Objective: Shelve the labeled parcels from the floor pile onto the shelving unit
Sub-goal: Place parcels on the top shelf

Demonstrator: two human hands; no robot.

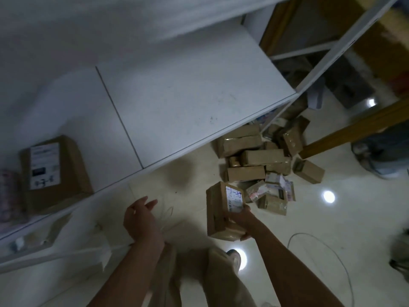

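My right hand (240,220) grips a small brown cardboard parcel (218,209) with a white label on its top face, held in the air over the floor. My left hand (138,216) hangs beside it with fingers relaxed and holds nothing. The pile of brown parcels (261,160) lies on the shiny floor just past the shelf's right corner. The white shelf board (177,98) of the shelving unit stretches across the upper left. One larger labeled box (55,171) sits on the shelf at far left.
A patterned roll or packet (7,196) stands at the shelf's left edge. A white upright post (345,43) rises at the shelf's right corner. A thin cable (332,253) loops on the floor at right. Another person's shoe (371,158) is at far right.
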